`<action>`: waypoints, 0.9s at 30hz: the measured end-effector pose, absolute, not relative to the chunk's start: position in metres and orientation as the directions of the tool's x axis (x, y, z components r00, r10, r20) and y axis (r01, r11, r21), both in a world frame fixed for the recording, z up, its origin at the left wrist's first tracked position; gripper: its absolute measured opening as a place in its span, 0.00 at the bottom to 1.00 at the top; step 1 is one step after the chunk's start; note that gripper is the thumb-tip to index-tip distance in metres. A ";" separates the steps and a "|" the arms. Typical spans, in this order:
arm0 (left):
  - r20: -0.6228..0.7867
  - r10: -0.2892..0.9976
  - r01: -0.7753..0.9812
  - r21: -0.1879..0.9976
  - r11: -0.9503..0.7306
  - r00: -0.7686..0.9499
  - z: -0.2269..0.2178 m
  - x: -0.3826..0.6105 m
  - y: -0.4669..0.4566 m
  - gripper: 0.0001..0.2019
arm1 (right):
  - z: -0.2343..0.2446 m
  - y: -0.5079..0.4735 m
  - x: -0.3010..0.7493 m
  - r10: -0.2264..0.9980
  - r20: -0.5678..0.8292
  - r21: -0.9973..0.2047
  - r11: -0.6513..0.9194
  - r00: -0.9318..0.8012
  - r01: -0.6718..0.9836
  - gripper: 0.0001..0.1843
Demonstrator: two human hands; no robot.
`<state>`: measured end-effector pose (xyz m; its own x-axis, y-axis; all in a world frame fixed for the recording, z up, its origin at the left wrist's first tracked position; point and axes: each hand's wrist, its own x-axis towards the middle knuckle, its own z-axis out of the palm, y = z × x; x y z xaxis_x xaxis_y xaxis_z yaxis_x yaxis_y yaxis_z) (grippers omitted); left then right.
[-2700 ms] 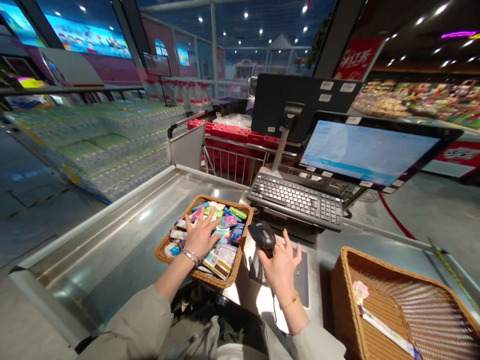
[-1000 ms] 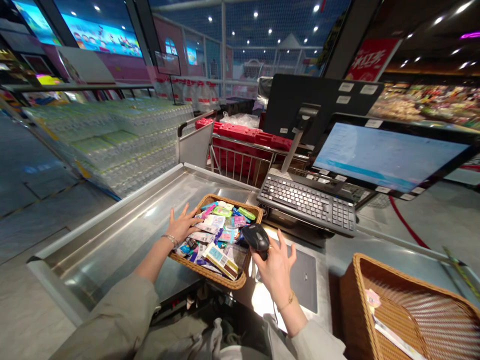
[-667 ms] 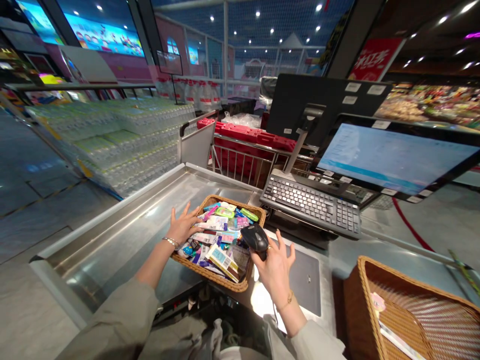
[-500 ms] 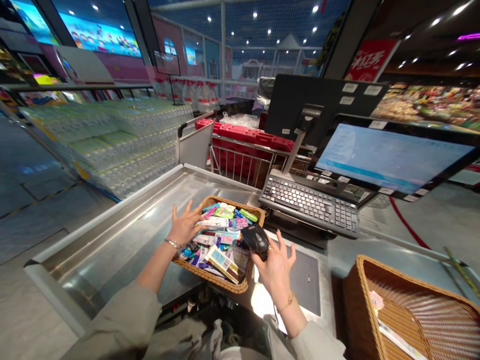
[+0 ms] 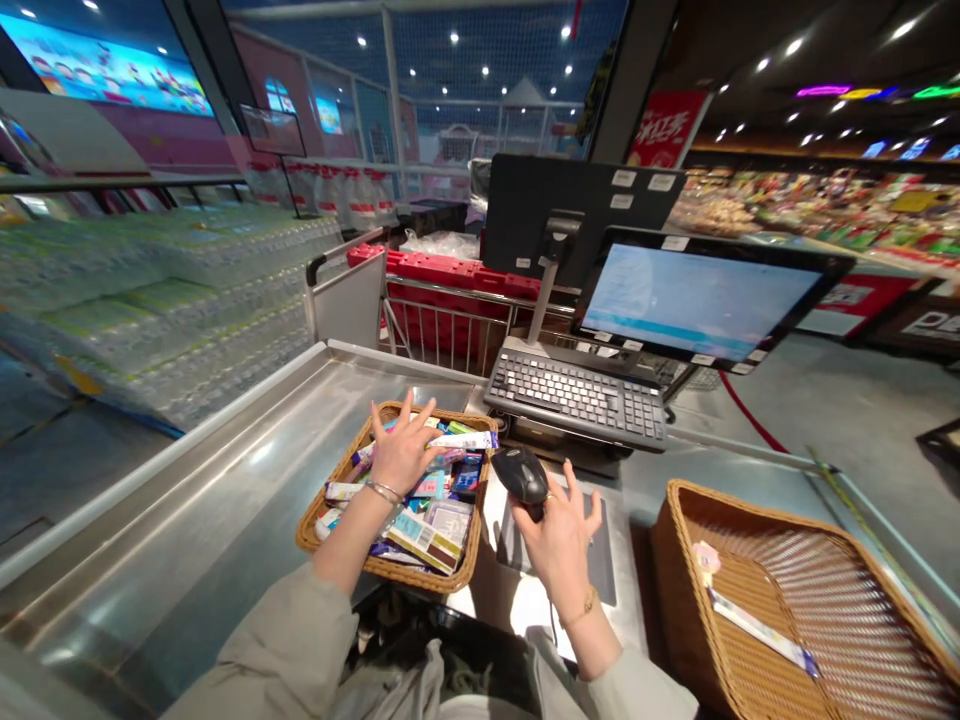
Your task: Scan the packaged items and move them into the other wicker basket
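Observation:
My left hand (image 5: 405, 450) is over a wicker basket (image 5: 307, 530) crowded with small packaged goods. Its thumb and a finger pinch the end of a slim white-and-purple packet (image 5: 469, 440), while the other fingers stay spread. The packet points right and reaches the basket's right rim. A black barcode scanner (image 5: 521, 474) is in my right hand (image 5: 559, 540), its head tilted towards the basket. My right fingers wrap partly around the handle, with some fingers raised. A flat box (image 5: 424, 538) with a barcode lies on top near the basket's front.
A larger wicker basket (image 5: 679, 570) on the right holds a slim white packet (image 5: 765, 630) and a small pink item (image 5: 706, 558). Behind the counter (image 5: 247, 480) are a keyboard (image 5: 577, 395), a lit monitor (image 5: 697, 300) and a metal cart (image 5: 450, 325).
My left hand has moved right across the basket and now pinches the slim packet, which is raised. The scanner remains in my right hand. The view has turned right.

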<state>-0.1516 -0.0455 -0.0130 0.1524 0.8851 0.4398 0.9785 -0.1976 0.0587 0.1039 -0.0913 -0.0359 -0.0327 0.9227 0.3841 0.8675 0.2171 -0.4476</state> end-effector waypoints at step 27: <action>0.536 0.783 0.907 0.074 -0.415 0.315 -0.009 -0.039 -0.012 0.07 | -0.034 -0.105 0.169 0.899 0.412 -0.437 0.054 0.147 0.898 0.16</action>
